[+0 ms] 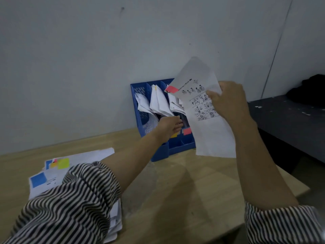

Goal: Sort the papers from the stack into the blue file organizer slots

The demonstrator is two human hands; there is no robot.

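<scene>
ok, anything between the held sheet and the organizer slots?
Partly. The left hand reaches in front of the blue file organizer, whose slots hold leaning papers. The sheet in the right hand hangs before its right side.

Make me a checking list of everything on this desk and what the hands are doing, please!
Surface: wooden table, a stack of papers at left.
Job's things: blue file organizer against the wall, papers in its slots; printed sheet with a red tab held up.
Clutter: dark cloth on the black bench.
Hands: right hand grips the sheet; left hand reaches to the organizer, fingers relaxed.
Cables: nothing seen.
Surroundings: plain grey wall.
</scene>
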